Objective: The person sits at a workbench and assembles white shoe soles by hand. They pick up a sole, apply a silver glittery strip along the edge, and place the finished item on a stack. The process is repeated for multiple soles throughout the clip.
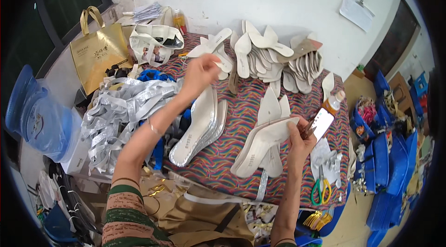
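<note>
I see a white wall filling the top of the frame, scuffed in places, and below it a table covered in a wavy multicoloured cloth across the middle. A tan floor runs down the right side, where blue bins crowd together, and a dark window takes the upper left. Left of centre I have a heap of silver straps, with a clear blue water jug at the far left and a gold bag above the heap. A pile of insoles spreads along the table's back, upper centre. Right of the lower centre, my right hand grips one end of the pale insoles, thumb on top, above others lying crosswise. My left hand is raised near the centre, fingers drawn in; I can't tell whether they hold anything. Silver-edged insoles lie below it. A lit phone and, smallest, yellow-and-green-handled scissors sit at the right.
</note>
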`<state>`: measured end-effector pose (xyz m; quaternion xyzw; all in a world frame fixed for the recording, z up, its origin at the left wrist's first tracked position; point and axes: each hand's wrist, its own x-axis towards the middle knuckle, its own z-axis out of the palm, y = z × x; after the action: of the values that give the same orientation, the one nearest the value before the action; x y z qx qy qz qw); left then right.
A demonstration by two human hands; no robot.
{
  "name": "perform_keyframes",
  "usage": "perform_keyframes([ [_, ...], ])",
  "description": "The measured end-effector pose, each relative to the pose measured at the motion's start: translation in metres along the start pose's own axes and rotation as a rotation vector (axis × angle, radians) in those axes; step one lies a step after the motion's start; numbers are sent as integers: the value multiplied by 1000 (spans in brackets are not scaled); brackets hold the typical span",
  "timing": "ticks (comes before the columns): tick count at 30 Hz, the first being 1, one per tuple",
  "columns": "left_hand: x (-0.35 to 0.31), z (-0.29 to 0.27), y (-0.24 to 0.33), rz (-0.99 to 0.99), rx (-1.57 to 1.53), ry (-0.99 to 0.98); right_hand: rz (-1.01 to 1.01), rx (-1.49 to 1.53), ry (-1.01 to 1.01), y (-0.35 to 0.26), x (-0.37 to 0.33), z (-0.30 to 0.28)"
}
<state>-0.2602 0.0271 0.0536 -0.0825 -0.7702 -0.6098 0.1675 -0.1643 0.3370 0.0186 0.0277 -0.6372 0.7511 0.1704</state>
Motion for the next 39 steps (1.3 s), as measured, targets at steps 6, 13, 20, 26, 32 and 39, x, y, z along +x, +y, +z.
perform_keyframes([
  [6,138,-68,-142,-858,-500,464,96,-99,-10,35,30,13],
  [13,174,-52,-232,-807,-858,638,132,-187,7,52,35,14],
  [20,175,-69,-291,-620,-932,725,107,-188,7,52,32,20],
  [26,168,-45,-234,-423,-590,838,58,-462,-63,47,38,16],
  [32,161,-56,-219,-399,-422,792,-522,-866,-357,4,71,77],
  [39,165,-47,-214,-598,-416,725,-396,-998,-890,88,168,204],
])
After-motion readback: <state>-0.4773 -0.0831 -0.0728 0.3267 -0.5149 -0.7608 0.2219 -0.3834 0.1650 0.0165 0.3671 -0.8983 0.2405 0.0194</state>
